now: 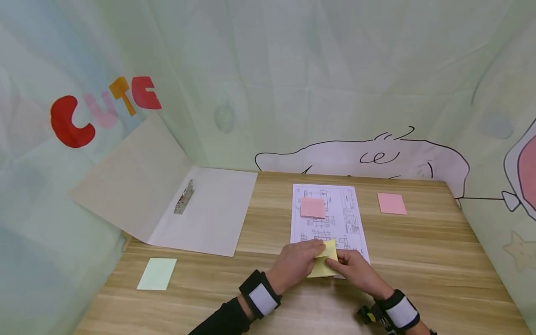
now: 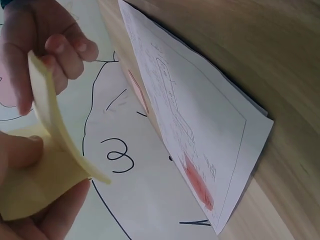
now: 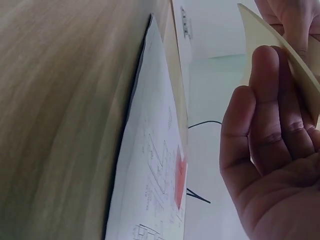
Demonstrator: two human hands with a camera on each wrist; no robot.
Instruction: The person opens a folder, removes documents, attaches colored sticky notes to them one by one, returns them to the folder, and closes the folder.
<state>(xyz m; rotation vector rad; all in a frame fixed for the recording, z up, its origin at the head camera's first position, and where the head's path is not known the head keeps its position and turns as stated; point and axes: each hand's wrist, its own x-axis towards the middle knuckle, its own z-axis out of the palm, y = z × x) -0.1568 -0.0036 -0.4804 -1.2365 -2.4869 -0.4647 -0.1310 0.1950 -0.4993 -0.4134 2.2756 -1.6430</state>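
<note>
Over the near end of a printed drawing sheet (image 1: 337, 223), both hands hold a yellow sticky note pad (image 1: 322, 268). My left hand (image 1: 296, 260) pinches it from the left, with the thumb (image 2: 22, 150) on one yellow face and fingers beneath. From the other side my right hand (image 1: 360, 270) grips it, thumb in front and fingers (image 3: 267, 100) behind. The yellow paper (image 2: 52, 110) bends up into two parts between the hands; whether one sheet is separate I cannot tell. A pink sticky note (image 1: 312, 207) lies on the drawing.
An open folder (image 1: 222, 204) with a metal clip (image 1: 184, 197) lies at the left, its cover leaning on the cloth wall. A pale green note (image 1: 157, 274) is nearer the front. Another pink note (image 1: 391, 204) lies right of the drawing on the wooden table (image 1: 435, 260).
</note>
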